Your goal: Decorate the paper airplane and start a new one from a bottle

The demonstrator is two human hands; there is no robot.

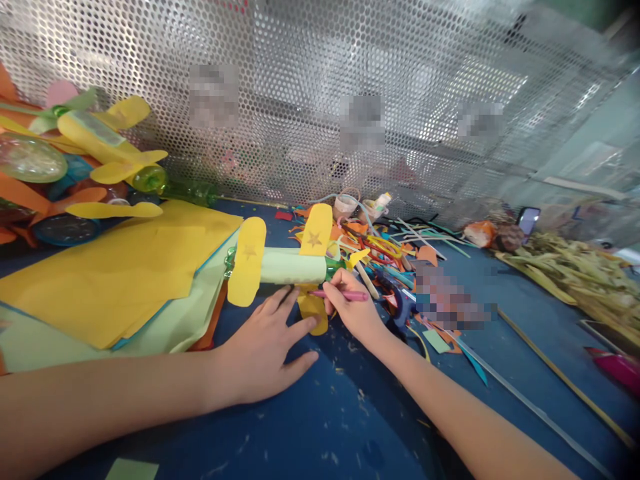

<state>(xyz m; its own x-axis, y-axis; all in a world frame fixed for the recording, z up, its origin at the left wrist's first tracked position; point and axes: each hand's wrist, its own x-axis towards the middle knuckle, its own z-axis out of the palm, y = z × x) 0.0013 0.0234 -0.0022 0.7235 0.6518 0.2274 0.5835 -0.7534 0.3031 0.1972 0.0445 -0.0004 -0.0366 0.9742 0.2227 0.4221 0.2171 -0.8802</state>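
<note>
A toy plane with a pale green paper body [293, 265] lies on the blue table. Green bottle plastic shows at both its ends. It has a yellow tail piece [247, 261] at the left and a yellow wing [316, 230] pointing up, each with a star on it. The lower yellow wing [314, 316] is partly covered by my hands. My left hand [267, 347] rests with fingers spread at the plane's lower edge and on this wing. In my right hand [350, 308] is a pink pen [353, 295], its tip at the top of the lower wing.
Yellow and green paper sheets [145, 267] lie at left, below several bottle planes [95, 137]. Paper scraps and strips [390, 247] and scissors [400, 303] lie to the right. A perforated metal screen [300, 87] stands behind. Long sticks [560, 373] and dried husks [575, 273] are far right.
</note>
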